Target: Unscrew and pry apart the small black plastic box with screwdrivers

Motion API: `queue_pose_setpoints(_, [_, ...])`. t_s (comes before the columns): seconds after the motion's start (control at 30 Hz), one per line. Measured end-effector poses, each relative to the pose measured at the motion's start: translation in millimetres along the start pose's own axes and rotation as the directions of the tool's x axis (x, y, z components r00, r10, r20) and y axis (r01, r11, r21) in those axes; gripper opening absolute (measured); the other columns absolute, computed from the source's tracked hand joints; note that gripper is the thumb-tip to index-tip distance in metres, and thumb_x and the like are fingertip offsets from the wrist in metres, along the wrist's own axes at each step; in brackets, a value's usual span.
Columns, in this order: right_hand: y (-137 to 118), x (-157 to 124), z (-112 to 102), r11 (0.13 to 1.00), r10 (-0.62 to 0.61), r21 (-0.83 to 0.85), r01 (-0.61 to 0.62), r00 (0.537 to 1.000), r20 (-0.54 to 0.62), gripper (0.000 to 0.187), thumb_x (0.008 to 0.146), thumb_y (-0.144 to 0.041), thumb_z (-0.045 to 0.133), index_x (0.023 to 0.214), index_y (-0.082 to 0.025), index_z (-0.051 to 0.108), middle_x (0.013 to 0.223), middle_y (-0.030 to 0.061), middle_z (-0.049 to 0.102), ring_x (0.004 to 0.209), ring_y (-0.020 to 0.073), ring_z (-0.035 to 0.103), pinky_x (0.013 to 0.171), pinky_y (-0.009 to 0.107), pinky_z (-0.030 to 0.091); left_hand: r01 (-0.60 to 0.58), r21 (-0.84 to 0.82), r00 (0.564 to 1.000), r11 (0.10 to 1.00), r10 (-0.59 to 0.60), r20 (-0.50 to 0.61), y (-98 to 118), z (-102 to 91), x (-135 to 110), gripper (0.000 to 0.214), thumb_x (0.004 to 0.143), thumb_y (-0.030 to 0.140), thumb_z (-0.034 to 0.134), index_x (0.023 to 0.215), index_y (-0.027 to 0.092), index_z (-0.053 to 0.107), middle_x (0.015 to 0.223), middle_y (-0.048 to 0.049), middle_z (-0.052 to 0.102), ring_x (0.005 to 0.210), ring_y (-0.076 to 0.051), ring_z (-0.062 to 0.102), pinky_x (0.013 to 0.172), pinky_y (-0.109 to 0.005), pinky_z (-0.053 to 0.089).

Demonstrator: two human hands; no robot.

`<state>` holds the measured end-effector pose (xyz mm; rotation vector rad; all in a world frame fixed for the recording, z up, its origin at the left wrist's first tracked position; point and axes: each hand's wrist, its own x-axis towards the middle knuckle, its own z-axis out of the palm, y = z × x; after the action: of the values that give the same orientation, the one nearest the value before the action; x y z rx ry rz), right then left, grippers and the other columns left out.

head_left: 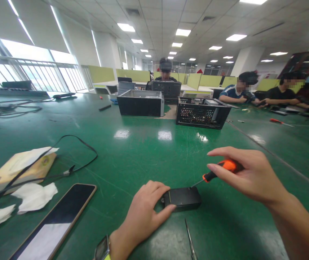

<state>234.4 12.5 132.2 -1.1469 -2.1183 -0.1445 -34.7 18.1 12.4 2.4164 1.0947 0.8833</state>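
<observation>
My left hand (pixel 149 207) grips the left end of a small black box (pixel 185 198) lying on the green table, thumb on the near side and fingers on the far side. In my right hand (pixel 251 173) is a screwdriver (pixel 228 166) with an orange and black handle, its butt against the palm. The thumb and index finger stand somewhat apart along the handle. The thin shaft slants down to the left, and its tip meets the box's top near the far right corner. A thin metal tool (pixel 189 238) lies on the table just in front of the box.
To the left lie a phone (pixel 59 216), crumpled tissues (pixel 35 196), a tissue pack (pixel 21 166) and a black cable (pixel 89 146). Two computer cases (pixel 140 106) (pixel 203 113) stand farther back. Another screwdriver (pixel 276 121) lies at the right. Several people sit around the table.
</observation>
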Motion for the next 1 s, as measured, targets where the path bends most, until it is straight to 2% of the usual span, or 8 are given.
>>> queue_pose_setpoints(0.17, [0,2,0,0.998,-0.021,0.054,0.02,0.999,0.033,0.027,0.087,-0.023,0.059,0.114,-0.021,0.062,0.091,0.0006,0.07,0.067,0.0099,0.06,0.057,0.021,0.047,-0.001,-0.001,1.0,1.0,0.001,0.01,-1,0.4,0,0.029,0.085,0.027,0.068,0.112,0.018,0.063,0.105,-0.0094,0.065,0.094,-0.028,0.06,0.082,-0.044,0.052])
queue_pose_setpoints(0.3, [2,0,2,1.0,0.003,0.013,-0.003,1.0,-0.002,0.023,0.083,-0.033,0.069,0.102,-0.021,0.067,0.073,-0.003,0.068,0.056,0.0095,0.058,0.055,0.022,0.045,0.011,0.005,1.0,1.0,-0.011,0.02,-2,0.6,0,0.029,0.086,0.028,0.068,0.113,0.019,0.062,0.105,-0.009,0.065,0.095,-0.027,0.06,0.083,-0.044,0.051])
queue_pose_setpoints(0.4, [2,0,3,1.0,0.009,-0.009,-0.009,1.0,-0.001,0.017,0.084,-0.037,0.068,0.091,-0.021,0.07,0.06,-0.0056,0.064,0.046,0.0078,0.053,0.05,0.023,0.041,0.014,0.007,1.0,1.0,-0.014,0.019,-2,0.5,-1,0.029,0.085,0.028,0.068,0.112,0.019,0.062,0.105,-0.0089,0.065,0.094,-0.027,0.06,0.083,-0.044,0.051])
queue_pose_setpoints(0.5, [1,1,2,1.0,0.004,0.0,-0.004,1.0,0.001,0.016,0.085,-0.034,0.067,0.093,-0.021,0.069,0.066,-0.0039,0.066,0.051,0.0085,0.055,0.052,0.023,0.042,0.01,0.009,1.0,1.0,-0.011,0.015,-1,0.7,0,0.03,0.085,0.027,0.069,0.112,0.019,0.062,0.105,-0.0091,0.065,0.094,-0.027,0.06,0.083,-0.044,0.052])
queue_pose_setpoints(0.63, [0,2,1,0.999,-0.004,0.048,0.001,0.999,0.047,0.022,0.086,-0.026,0.061,0.107,-0.021,0.064,0.084,-0.0005,0.068,0.062,0.01,0.057,0.055,0.023,0.044,0.001,0.008,1.0,1.0,-0.001,0.013,-1,1.4,1,0.029,0.085,0.028,0.068,0.112,0.019,0.062,0.105,-0.0093,0.066,0.094,-0.027,0.061,0.082,-0.044,0.052])
queue_pose_setpoints(0.7, [0,1,1,0.999,0.018,0.047,-0.019,0.999,0.031,0.021,0.086,-0.027,0.061,0.106,-0.021,0.064,0.082,-0.001,0.066,0.059,0.0098,0.055,0.054,0.023,0.044,-0.005,0.007,1.0,1.0,0.005,0.01,-1,1.5,1,0.03,0.086,0.028,0.068,0.113,0.019,0.062,0.106,-0.0095,0.065,0.095,-0.027,0.06,0.083,-0.044,0.052])
queue_pose_setpoints(0.83, [-6,-1,2,0.997,0.067,0.049,-0.063,0.995,-0.079,0.013,0.087,-0.03,0.062,0.096,-0.021,0.064,0.075,-0.0022,0.062,0.057,0.0101,0.053,0.054,0.025,0.042,-0.006,0.015,1.0,1.0,0.006,0.011,-2,1.3,0,0.03,0.086,0.028,0.068,0.113,0.018,0.062,0.105,-0.0096,0.065,0.093,-0.027,0.06,0.083,-0.045,0.052])
queue_pose_setpoints(1.0, [-13,0,8,0.997,0.038,0.069,-0.034,0.998,-0.055,0.013,0.088,-0.029,0.062,0.098,-0.022,0.063,0.079,-0.0017,0.064,0.065,0.0119,0.057,0.06,0.025,0.043,-0.006,0.017,1.0,1.0,0.006,0.003,-2,1.3,0,0.029,0.086,0.029,0.067,0.113,0.018,0.062,0.106,-0.0093,0.065,0.093,-0.027,0.06,0.083,-0.045,0.052])
